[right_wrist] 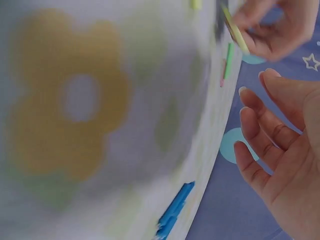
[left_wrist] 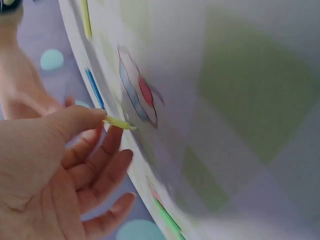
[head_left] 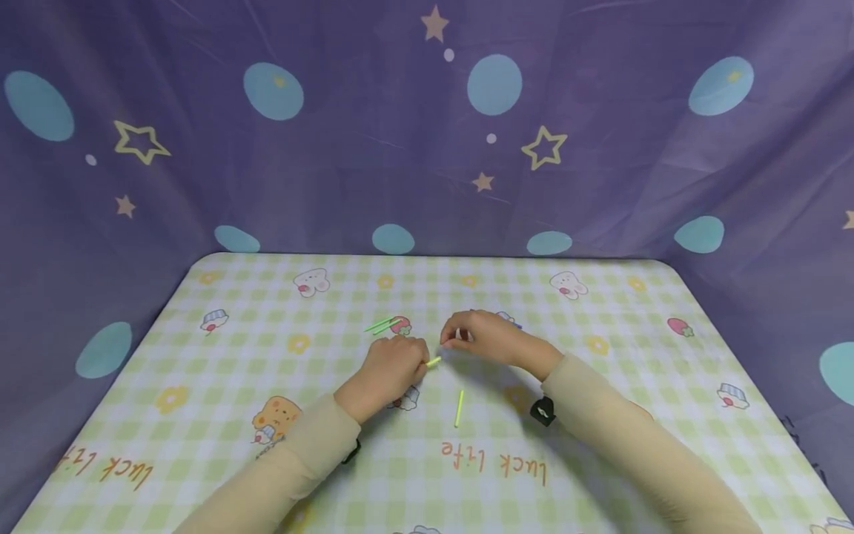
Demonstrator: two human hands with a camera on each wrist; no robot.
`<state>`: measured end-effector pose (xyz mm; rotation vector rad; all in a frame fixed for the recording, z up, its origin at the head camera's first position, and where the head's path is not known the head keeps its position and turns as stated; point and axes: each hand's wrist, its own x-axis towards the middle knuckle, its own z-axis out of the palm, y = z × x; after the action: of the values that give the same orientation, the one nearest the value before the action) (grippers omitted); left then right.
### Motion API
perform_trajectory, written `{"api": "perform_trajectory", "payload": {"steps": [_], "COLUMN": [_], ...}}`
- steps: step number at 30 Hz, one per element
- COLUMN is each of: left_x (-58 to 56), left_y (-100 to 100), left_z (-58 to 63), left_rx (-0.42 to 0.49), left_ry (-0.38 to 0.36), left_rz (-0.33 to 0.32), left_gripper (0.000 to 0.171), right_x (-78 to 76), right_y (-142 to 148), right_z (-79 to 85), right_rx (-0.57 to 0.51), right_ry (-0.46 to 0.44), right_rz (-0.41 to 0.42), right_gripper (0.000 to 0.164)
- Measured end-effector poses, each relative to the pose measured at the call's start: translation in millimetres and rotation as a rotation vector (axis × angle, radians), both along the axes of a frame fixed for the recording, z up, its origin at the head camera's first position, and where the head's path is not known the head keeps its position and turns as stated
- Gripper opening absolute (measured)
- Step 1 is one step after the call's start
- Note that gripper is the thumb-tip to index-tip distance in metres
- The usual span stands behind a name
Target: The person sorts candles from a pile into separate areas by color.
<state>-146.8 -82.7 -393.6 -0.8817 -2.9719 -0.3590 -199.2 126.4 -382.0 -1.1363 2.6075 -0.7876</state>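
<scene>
A short yellow stick (head_left: 434, 362) is pinched between the thumb and forefinger of my left hand (head_left: 394, 367); in the left wrist view the yellow stick (left_wrist: 119, 122) pokes out past the fingertips, while the other fingers are loosely bent. Just to its right, my right hand (head_left: 490, 337) hovers over the table with bent fingers. The right wrist view shows that right hand (right_wrist: 285, 135) holding nothing, its thumb apart from the fingers. Another yellow stick (head_left: 459, 409) lies on the checked cloth in front of the hands.
Green sticks (head_left: 382, 325) lie beyond my left hand. Blue sticks (right_wrist: 175, 212) lie on the cloth near my right hand, mostly hidden behind it in the head view. A purple curtain (head_left: 427, 148) hangs along the table's far edge (head_left: 427, 256).
</scene>
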Motion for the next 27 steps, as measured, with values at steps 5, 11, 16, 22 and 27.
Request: {"api": "perform_trajectory", "payload": {"steps": [5, 11, 16, 22, 27], "left_x": [-21.1, -42.5, -57.6, -73.5, -82.1], "left_y": [-5.5, -6.4, -0.8, 8.1, 18.9], "left_z": [1.6, 0.3, -2.3, -5.1, -7.1], "left_rx": [0.053, 0.054, 0.032, -0.013, -0.032], "left_ry": [-0.009, 0.005, -0.019, -0.009, -0.012], "left_rz": [0.013, 0.023, 0.030, 0.042, 0.034], "left_gripper": [0.003, 0.004, 0.004, 0.007, 0.006], "right_x": [19.1, 41.4, 59.0, 68.0, 68.7], "right_y": [13.5, 24.0, 28.2, 29.0, 28.1], "right_z": [-9.2, -20.7, -24.1, -24.0, -26.3], "right_rx": [0.008, 0.020, 0.038, 0.052, 0.066], "right_ry": [0.003, 0.011, 0.042, 0.072, 0.094], "right_rz": [0.019, 0.084, 0.134, 0.160, 0.164], "right_gripper": [0.005, 0.007, 0.012, 0.018, 0.021]}}
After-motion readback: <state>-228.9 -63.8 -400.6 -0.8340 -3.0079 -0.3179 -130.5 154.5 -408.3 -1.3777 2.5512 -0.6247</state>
